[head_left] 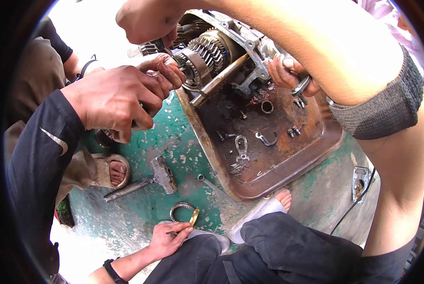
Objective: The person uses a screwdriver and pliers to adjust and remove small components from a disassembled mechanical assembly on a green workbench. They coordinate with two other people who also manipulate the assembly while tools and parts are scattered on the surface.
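My left hand [122, 102], in a black sleeve, is closed beside the gear shaft; a dark part shows under its curled fingers, too little to name. Farther up, my right hand [148, 26] makes a fist around a dark-handled tool [160, 45] pointing down at the shaft end. Its tip is hidden. Between my hands, another person's greasy hand [167, 71] touches the end of the gear shaft [207, 54], which lies in a metal gearbox housing [250, 45]. Past my right forearm, a co-worker's hand [290, 73] grips a shiny curved metal part [301, 85].
The rusty tray [269, 187] below the housing holds a shift fork [267, 138], bolts and pins. A hammer [162, 177], a wrench [212, 184] and a toothed ring [176, 208] lie on the green floor. A hand with a wristband [167, 239] holds a brass ring [194, 217].
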A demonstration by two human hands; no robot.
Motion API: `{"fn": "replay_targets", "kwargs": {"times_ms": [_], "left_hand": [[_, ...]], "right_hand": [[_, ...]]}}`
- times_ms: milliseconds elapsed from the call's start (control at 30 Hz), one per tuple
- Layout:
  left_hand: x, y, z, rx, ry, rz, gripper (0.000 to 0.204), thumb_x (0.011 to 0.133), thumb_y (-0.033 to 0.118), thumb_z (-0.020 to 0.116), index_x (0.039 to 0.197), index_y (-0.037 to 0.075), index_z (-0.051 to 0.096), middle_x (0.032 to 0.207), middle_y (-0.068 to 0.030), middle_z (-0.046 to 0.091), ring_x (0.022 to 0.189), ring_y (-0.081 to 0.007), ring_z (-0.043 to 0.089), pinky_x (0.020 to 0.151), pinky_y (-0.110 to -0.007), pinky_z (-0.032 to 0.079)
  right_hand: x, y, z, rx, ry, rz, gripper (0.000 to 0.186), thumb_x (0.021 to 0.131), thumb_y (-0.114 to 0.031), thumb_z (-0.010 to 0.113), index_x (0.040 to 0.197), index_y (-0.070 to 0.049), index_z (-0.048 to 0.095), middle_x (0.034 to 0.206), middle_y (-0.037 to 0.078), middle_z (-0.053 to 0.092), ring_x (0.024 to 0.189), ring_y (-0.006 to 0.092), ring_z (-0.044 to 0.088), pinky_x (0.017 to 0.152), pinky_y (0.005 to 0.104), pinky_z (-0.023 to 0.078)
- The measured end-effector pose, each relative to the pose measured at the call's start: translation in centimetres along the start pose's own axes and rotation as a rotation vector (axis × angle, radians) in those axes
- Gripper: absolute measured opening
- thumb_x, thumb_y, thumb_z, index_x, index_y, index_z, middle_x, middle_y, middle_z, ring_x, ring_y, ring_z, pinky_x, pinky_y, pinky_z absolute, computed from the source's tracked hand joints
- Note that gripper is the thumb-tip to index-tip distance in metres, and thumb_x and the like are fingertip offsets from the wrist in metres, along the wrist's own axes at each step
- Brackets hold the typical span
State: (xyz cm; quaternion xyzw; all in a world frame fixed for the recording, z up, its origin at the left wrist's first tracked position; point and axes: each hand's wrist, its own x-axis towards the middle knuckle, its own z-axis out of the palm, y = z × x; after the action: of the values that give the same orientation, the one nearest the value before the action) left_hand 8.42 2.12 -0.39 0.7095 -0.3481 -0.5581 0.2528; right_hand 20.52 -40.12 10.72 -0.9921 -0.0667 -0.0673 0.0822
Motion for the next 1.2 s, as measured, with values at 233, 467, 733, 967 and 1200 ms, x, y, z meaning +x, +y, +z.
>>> {"fn": "replay_targets", "kwargs": {"times_ms": [233, 467, 733, 967, 1200], "left_hand": [[0.3, -0.4, 0.0, 0.054, 0.009, 0.073, 0.020, 0.094, 0.014, 0.066, 0.103, -0.003, 0.070, 0.072, -0.0084, 0.065, 0.058, -0.0126, 0.058, 0.054, -0.029, 0.046], [0.4, -0.5, -0.1, 0.015, 0.005, 0.047, 0.020, 0.094, 0.014, 0.067, 0.103, -0.003, 0.070, 0.072, -0.0081, 0.065, 0.059, -0.0115, 0.058, 0.055, -0.028, 0.046], [0.3, -0.4, -0.3, -0.006, 0.046, 0.009, 0.020, 0.088, 0.019, 0.070, 0.098, 0.001, 0.073, 0.086, -0.0141, 0.072, 0.074, -0.0288, 0.071, 0.067, -0.035, 0.055], [1.1, 0.4, -0.7, -0.011, 0.048, -0.017, 0.022, 0.091, 0.025, 0.068, 0.100, 0.006, 0.074, 0.090, -0.0118, 0.073, 0.076, -0.0279, 0.071, 0.067, -0.034, 0.055], [1.4, 0.2, -0.5, -0.093, 0.088, 0.008, 0.024, 0.090, 0.028, 0.069, 0.100, 0.006, 0.075, 0.090, -0.0124, 0.073, 0.074, -0.0262, 0.071, 0.065, -0.032, 0.055]], "right_hand": [[-2.4, -2.2, -1.9, -0.004, 0.021, 0.080, 0.020, 0.082, -0.013, 0.067, 0.098, 0.000, 0.066, 0.092, 0.016, 0.068, 0.084, 0.0300, 0.068, 0.076, 0.0386, 0.053], [-5.7, -5.7, -4.9, -0.011, 0.044, 0.225, 0.022, 0.081, -0.013, 0.070, 0.098, 0.000, 0.065, 0.092, 0.016, 0.069, 0.083, 0.0290, 0.068, 0.075, 0.0380, 0.053], [-9.6, -8.6, -5.6, 0.012, -0.011, 0.399, 0.025, 0.079, -0.013, 0.074, 0.099, 0.000, 0.065, 0.092, 0.015, 0.069, 0.082, 0.0279, 0.069, 0.073, 0.0374, 0.054], [-12.9, -8.1, -1.1, 0.045, 0.043, 0.156, 0.026, 0.085, -0.013, 0.067, 0.103, -0.001, 0.053, 0.074, 0.019, 0.064, 0.074, 0.0393, 0.065, 0.068, 0.0472, 0.051], [-14.2, -9.4, -0.9, -0.179, -0.172, 0.192, 0.027, 0.090, -0.014, 0.060, 0.110, 0.003, 0.054, 0.088, 0.019, 0.062, 0.075, 0.0353, 0.064, 0.066, 0.0425, 0.051]]}}
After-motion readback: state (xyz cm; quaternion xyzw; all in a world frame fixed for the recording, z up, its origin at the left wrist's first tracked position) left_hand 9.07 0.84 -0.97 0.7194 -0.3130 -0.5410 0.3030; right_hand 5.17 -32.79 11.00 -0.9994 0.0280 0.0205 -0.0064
